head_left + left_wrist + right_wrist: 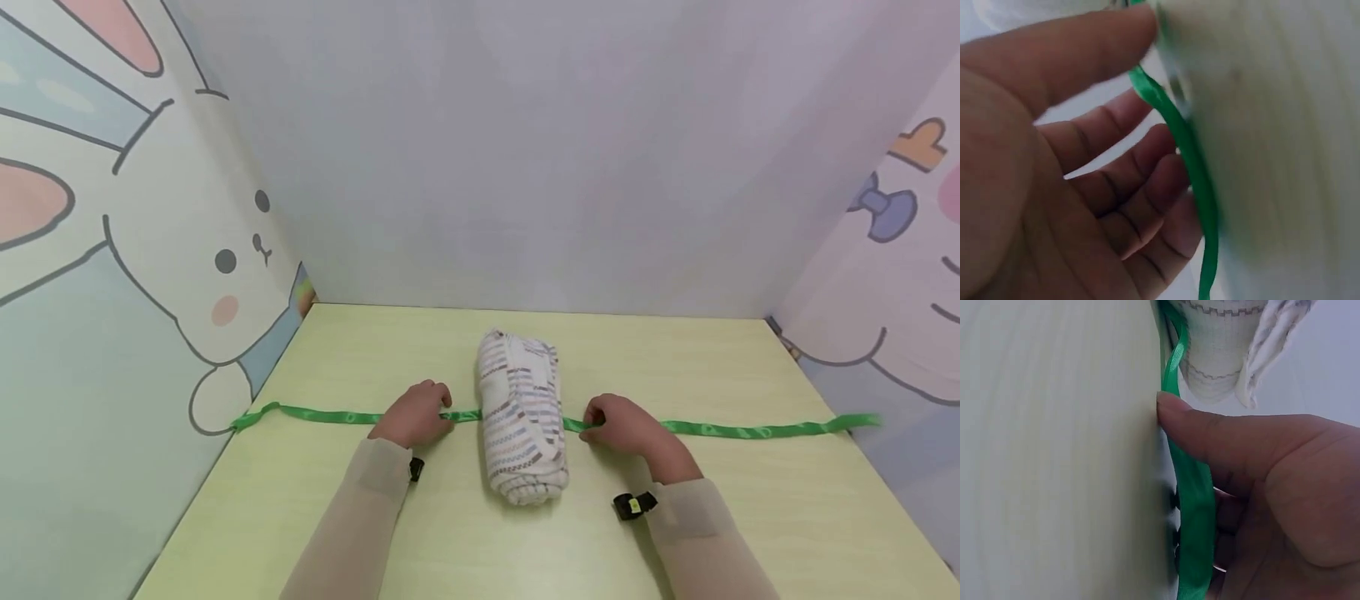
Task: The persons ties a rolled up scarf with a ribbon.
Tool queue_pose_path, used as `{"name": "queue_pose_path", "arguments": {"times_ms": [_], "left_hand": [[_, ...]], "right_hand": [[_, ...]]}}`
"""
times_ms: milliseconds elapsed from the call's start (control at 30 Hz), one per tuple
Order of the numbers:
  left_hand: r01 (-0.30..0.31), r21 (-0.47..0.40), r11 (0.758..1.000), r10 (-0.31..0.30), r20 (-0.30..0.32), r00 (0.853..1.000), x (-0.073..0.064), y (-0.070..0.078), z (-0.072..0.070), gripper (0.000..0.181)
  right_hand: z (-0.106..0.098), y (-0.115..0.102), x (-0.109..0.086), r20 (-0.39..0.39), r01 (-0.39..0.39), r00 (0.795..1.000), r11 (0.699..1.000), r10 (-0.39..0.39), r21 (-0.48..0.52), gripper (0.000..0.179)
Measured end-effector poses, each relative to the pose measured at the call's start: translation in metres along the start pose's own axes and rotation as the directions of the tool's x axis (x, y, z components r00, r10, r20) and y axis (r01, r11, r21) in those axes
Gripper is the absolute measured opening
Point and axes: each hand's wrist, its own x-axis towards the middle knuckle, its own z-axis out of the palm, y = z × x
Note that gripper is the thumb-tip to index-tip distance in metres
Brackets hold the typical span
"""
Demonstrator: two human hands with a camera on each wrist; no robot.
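Observation:
A rolled, striped cloth point(521, 417) lies lengthwise on the table, across a long green ribbon point(750, 431). Left of the roll, my left hand point(416, 414) has thumb and fingers curled about the ribbon; in the left wrist view the green ribbon point(1194, 162) runs between the thumb and the bent fingers. On the roll's other side my right hand point(624, 423) pinches the ribbon close to the cloth. The right wrist view shows its thumb point(1191, 422) on the green ribbon point(1196, 512), fingers partly hidden behind. Under the roll the ribbon is out of sight.
The pale wooden table point(645, 358) meets a plain wall point(525, 167) at the back. Side panels with cartoon figures point(187, 275) flank it. The ribbon's ends reach the table's left and right edges. Each wrist wears a dark strap point(635, 505).

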Motion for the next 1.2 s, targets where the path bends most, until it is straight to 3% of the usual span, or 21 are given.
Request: {"name": "queue_pose_path", "arguments": {"times_ms": [133,233,433,533,867,1000,1200], "left_hand": [[-0.015,0.010,1.000,0.015,0.013,1.000,0.001,-0.003,0.003,0.013],[-0.016,-0.016,1.000,0.016,0.006,1.000,0.001,-0.003,0.003,0.012],[0.026,-0.107,0.994,-0.025,0.012,1.000,-0.001,0.000,0.000,0.007],[0.038,-0.110,0.993,-0.036,0.014,0.999,-0.001,0.002,0.000,0.009],[0.022,0.077,0.997,-0.014,-0.106,0.994,0.001,0.002,0.001,0.008],[0.018,0.144,0.989,0.003,-0.144,0.990,0.003,0.002,0.001,0.012],[0.035,0.129,0.991,-0.007,-0.212,0.977,0.005,0.005,0.000,0.015]], "right_hand": [[0.001,0.001,0.001,-0.005,0.028,1.000,0.999,-0.028,-0.033,0.017],[0.001,-0.001,0.002,-0.006,0.008,1.000,0.999,-0.008,-0.042,0.016],[-0.001,-0.004,0.000,-0.010,-0.006,1.000,1.000,0.006,-0.017,0.014],[-0.003,-0.006,-0.003,-0.009,-0.013,1.000,1.000,0.013,-0.029,0.013],[-0.002,-0.004,-0.001,-0.110,-0.098,0.991,0.980,0.079,-0.174,0.010],[-0.002,-0.004,0.004,-0.178,-0.070,0.983,0.981,0.038,-0.180,0.012],[-0.001,-0.006,0.007,-0.236,-0.032,0.972,0.990,-0.001,-0.136,0.017]]}}
